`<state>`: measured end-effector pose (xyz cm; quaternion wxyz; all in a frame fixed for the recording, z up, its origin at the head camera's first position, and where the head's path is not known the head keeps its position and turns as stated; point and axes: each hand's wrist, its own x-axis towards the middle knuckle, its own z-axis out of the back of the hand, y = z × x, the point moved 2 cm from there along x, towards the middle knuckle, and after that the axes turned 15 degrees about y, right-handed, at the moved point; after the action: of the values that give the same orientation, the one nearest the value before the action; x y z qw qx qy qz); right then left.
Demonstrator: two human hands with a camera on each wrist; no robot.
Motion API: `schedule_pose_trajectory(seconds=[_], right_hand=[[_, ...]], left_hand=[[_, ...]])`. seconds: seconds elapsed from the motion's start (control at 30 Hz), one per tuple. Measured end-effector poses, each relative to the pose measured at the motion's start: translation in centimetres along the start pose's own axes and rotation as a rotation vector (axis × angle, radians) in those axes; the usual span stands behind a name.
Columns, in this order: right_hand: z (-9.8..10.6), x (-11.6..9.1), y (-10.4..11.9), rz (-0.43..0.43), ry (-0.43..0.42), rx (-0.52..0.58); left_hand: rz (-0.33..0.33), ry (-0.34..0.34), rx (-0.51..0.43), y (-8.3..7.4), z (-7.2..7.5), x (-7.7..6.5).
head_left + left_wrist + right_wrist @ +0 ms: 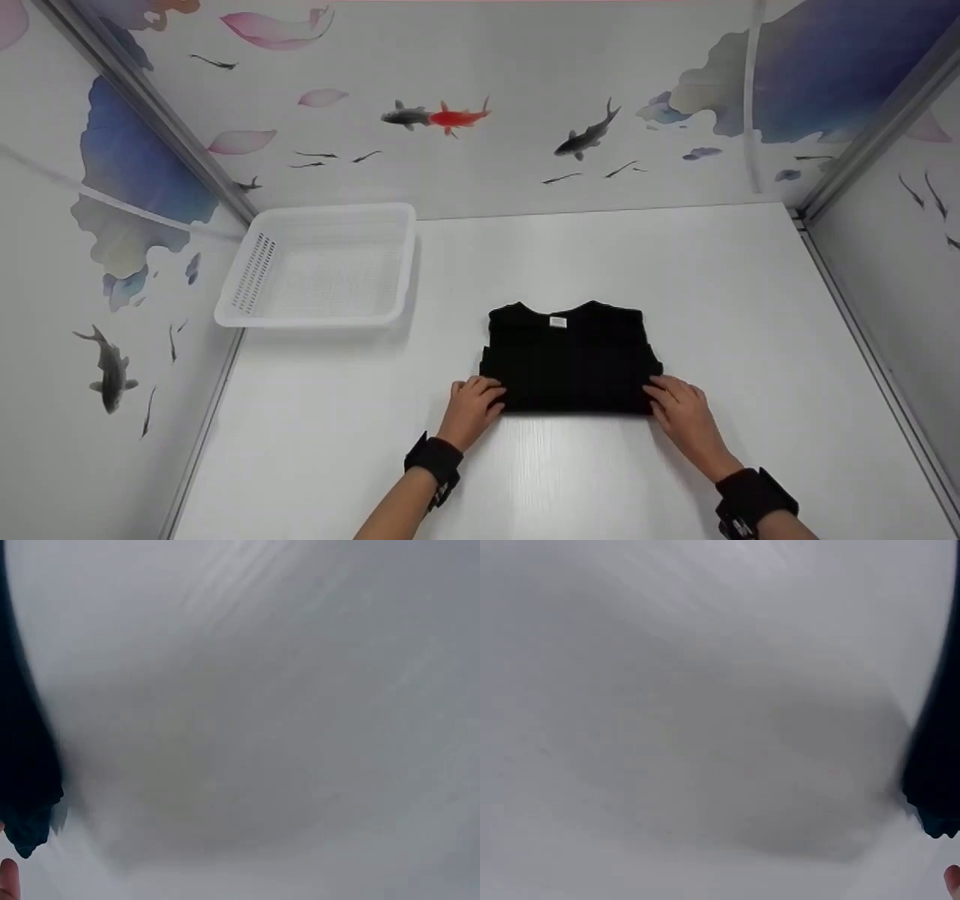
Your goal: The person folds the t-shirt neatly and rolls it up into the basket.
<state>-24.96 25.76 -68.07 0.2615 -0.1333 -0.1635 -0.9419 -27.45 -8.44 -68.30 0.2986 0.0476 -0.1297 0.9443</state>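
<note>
A black short garment (pixel 570 367), folded into a compact shape, lies flat on the white table with its neckline away from me. A small white label (pixel 558 322) shows at the neck. My left hand (pixel 472 409) rests its fingertips on the lower left edge, and my right hand (pixel 684 416) touches the lower right edge. In the left wrist view, a fingertip (pixel 9 877) stands just off the dark cloth (pixel 26 765). The right wrist view likewise has a fingertip (pixel 952 877) below the cloth's corner (pixel 934 795). Most of both hands is outside the wrist views.
A white plastic basket (pixel 319 324) with perforated sides stands at the table's back left corner. White panels (pixel 480 172) printed with fish and petals enclose the back and sides. The table surface (pixel 570 480) extends around the garment.
</note>
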Motion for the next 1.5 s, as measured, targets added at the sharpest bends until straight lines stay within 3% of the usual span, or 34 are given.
schedule_pose_trajectory(seconds=[0.13,0.23,0.37,0.6,0.77,0.97,1.03,1.13,1.23,1.37,1.5], right_hand=[[-0.8,-0.5,0.2,0.014,0.074,-0.027],[-1.3,-0.7,0.3,-0.006,0.129,-0.039],[-1.7,-0.7,0.3,-0.013,0.139,-0.05],[-1.9,-0.3,0.0,0.017,0.036,-0.057],[-0.7,-0.4,0.1,-0.025,0.08,-0.006],[2.7,-0.9,0.9,-0.106,0.296,0.205],[3.8,-0.5,0.9,-0.126,0.362,0.293],[4.7,0.7,0.3,-0.187,0.422,0.419],[4.8,2.4,-0.7,-0.288,0.437,0.495],[3.8,4.9,-2.4,-0.398,0.405,0.574],[2.5,6.7,-3.5,-0.483,0.373,0.63]], left_hand=[[0.023,0.104,0.035,0.0,-0.3,-0.2],[0.031,0.143,0.059,-0.1,-0.5,-0.3],[0.021,0.117,0.12,-0.2,-1.0,-0.2],[0.013,0.063,0.128,-0.3,-1.2,0.7],[-0.009,0.143,-0.031,-0.3,0.3,0.9],[-0.096,0.379,-0.261,-0.4,4.0,0.4],[-0.102,0.425,-0.324,-0.2,5.1,0.6],[-0.054,0.445,-0.443,0.4,6.1,1.6],[0.044,0.428,-0.58,1.5,6.1,3.0],[0.184,0.346,-0.689,2.8,5.1,5.0],[0.314,0.234,-0.719,3.3,3.7,6.2]])
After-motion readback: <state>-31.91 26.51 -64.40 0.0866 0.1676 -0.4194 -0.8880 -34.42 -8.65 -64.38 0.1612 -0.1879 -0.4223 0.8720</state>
